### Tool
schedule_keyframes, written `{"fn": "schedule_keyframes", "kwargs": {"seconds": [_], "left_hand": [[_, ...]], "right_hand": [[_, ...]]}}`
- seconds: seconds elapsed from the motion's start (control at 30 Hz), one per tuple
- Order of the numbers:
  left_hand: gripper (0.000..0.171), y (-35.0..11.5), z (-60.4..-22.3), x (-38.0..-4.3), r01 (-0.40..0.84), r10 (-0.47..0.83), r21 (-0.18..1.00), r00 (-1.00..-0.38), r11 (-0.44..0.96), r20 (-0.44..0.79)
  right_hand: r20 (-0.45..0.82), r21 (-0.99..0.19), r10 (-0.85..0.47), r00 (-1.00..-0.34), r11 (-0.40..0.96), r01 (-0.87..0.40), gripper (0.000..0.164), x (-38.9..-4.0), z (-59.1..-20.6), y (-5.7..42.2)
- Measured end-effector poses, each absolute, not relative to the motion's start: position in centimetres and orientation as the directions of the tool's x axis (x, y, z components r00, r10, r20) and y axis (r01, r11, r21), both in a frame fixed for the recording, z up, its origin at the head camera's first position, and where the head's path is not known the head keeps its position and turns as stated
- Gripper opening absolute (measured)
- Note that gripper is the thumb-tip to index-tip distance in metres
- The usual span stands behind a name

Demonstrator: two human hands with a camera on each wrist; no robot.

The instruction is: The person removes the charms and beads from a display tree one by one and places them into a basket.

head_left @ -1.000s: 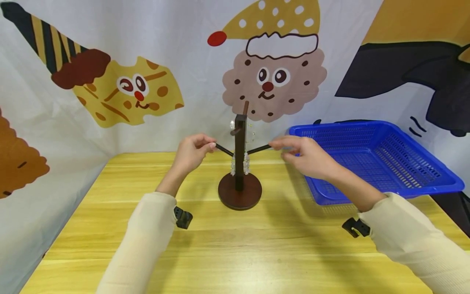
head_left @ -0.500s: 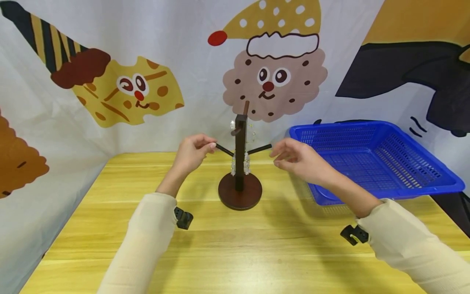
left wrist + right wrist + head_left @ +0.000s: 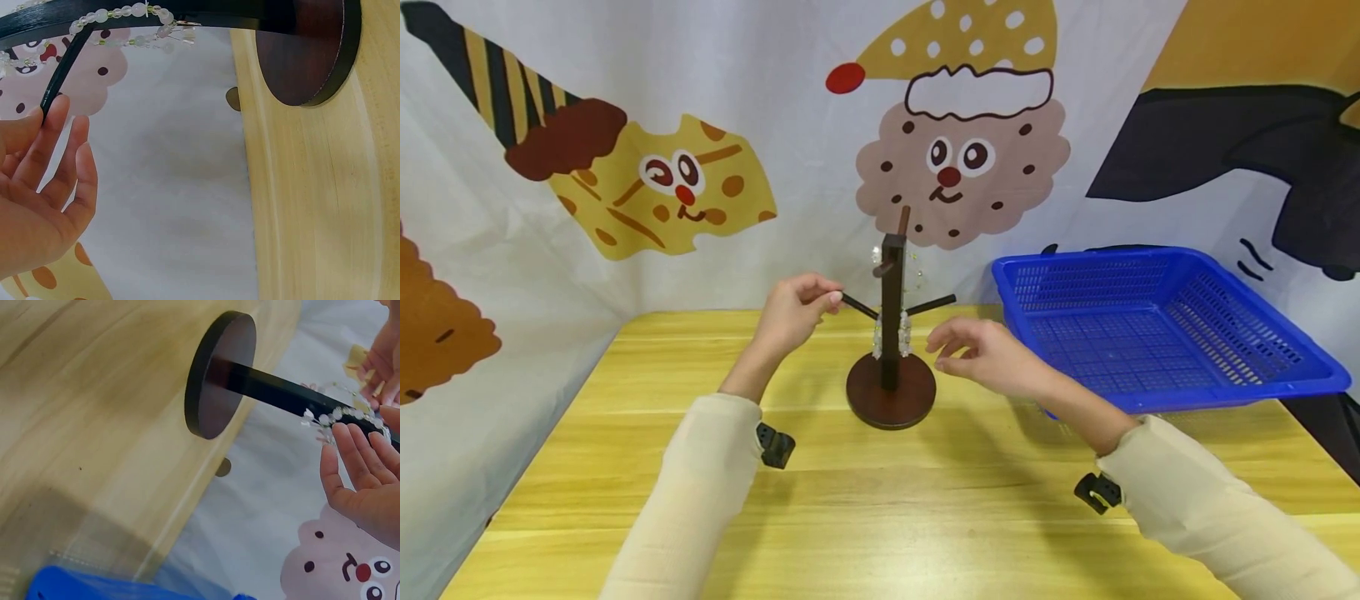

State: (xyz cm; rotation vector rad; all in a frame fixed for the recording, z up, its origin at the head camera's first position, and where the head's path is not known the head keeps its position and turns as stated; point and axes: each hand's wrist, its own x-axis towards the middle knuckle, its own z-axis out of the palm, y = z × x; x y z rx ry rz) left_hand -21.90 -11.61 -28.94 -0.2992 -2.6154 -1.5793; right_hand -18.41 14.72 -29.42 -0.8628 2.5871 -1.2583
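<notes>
A dark brown wooden rack (image 3: 891, 292) with side pegs stands upright on its round base (image 3: 891, 410). My left hand (image 3: 793, 312) pinches the tip of the left peg (image 3: 63, 72) between thumb and index finger; its other fingers are loosely bent. Clear beaded bracelets hang on the rack: one bracelet (image 3: 905, 335) lies along the post's right side, another bracelet (image 3: 877, 340) on its left, and more beads show higher up. My right hand (image 3: 988, 357) is just right of the right-hand bracelet, below the right peg (image 3: 932, 304), fingers relaxed and holding nothing.
A blue plastic basket (image 3: 1157, 400) stands at the right of the wooden table (image 3: 880, 508), behind my right forearm. A white cloth (image 3: 805, 183) with cartoon prints hangs behind the table's far edge.
My right hand has left the tip of the right peg and moved down and to the left, nearer the hanging bracelet. The left hand stays on its peg.
</notes>
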Motion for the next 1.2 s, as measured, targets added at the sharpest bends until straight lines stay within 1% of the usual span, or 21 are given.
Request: {"fn": "schedule_keyframes", "kwargs": {"seconds": [0.23, 0.37, 0.57, 0.67, 0.77, 1.0, 1.2], "left_hand": [[0.017, -11.6, -28.9, -22.0, 0.195, 0.129, 0.87, -0.98, 0.452, 0.152], [0.017, -11.7, -28.9, -22.0, 0.189, 0.129, 0.869, -0.981, 0.458, 0.145], [0.018, -11.6, -28.8, -22.0, 0.194, 0.133, 0.863, -0.98, 0.467, 0.148], [0.017, -11.7, -28.8, -22.0, 0.198, 0.135, 0.859, -0.979, 0.472, 0.151], [0.017, -11.7, -28.8, -22.0, 0.201, 0.139, 0.856, -0.978, 0.475, 0.153], [0.017, -11.6, -28.8, -22.0, 0.207, 0.145, 0.855, -0.977, 0.475, 0.157], [0.017, -11.6, -28.9, -22.1, 0.202, 0.14, 0.857, -0.978, 0.474, 0.153]], "right_hand": [[0.174, -0.751, -0.552, -0.816, 0.461, -0.472, 0.02, -18.9, -30.4, 13.6], [0.196, -0.754, -0.526, -0.827, 0.459, -0.47, 0.02, -19.2, -30.6, 13.1], [0.2, -0.784, -0.517, -0.832, 0.425, -0.452, 0.022, -19.5, -31.0, 12.4], [0.191, -0.786, -0.516, -0.835, 0.43, -0.445, 0.022, -19.5, -31.1, 11.9], [0.186, -0.785, -0.506, -0.842, 0.439, -0.437, 0.021, -19.5, -31.2, 11.6], [0.217, -0.776, -0.513, -0.83, 0.426, -0.466, 0.013, -19.6, -31.3, 11.4], [0.206, -0.807, -0.521, -0.828, 0.389, -0.445, 0.011, -19.4, -31.2, 11.4]]}}
